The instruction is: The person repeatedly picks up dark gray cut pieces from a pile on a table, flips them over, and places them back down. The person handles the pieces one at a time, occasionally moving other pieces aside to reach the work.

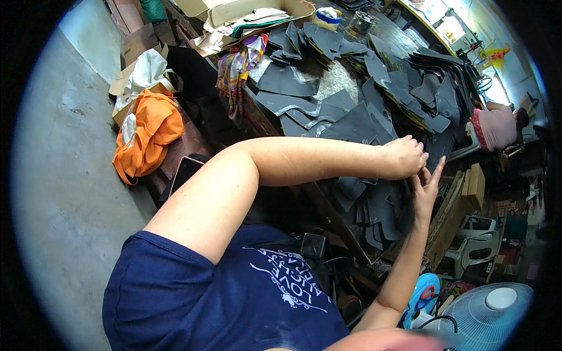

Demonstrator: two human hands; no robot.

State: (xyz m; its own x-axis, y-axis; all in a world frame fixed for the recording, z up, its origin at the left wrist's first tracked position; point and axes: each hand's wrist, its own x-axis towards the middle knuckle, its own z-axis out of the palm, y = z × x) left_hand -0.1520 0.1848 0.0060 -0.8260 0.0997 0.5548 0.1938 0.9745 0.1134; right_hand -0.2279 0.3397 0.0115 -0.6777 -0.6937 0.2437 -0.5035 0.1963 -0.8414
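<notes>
My left arm reaches across to the right over a worktable spread with dark grey cut sheet pieces [357,126]. The fingers of my left hand [404,159] are curled in over the pieces at the table's right side; whatever they grip is hidden. Just below and to its right is my right hand [426,193], with its index finger stretched out and its thumb apart. Its upper fingers come close to the left fingertips, and I cannot tell whether they touch. A dark piece [438,146] lies just beyond both hands. More dark pieces [374,207] overlap below my left forearm.
Fanned stacks of dark pieces [436,96] fill the table's far right. A carton of papers [298,8] and patterned cloth [237,73] sit at the far left. An orange bag [153,131] and a phone [186,175] lie left. A fan [497,322] stands lower right; another person [497,126] sits beyond.
</notes>
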